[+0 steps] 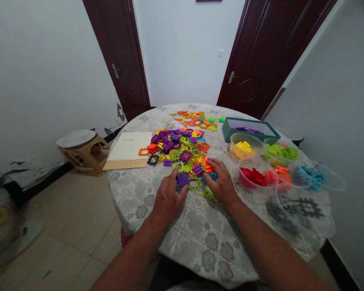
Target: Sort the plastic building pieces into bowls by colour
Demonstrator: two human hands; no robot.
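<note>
Near edge of a pile of plastic pieces on a table: a purple piece between the left hand's parted fingers, grip unclear. Right hand's fingers spread beside a blue piece. Probably light, stiff; best pinched by the edges.

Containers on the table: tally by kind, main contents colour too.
Clear tubs: 6 (yellow pieces, green pieces, red pieces, orange pieces, blue pieces, grey pieces)
Green box: 1 (purple pieces)
Total: 7
Loose pile excluded: pieces overlap too much to count.
</note>
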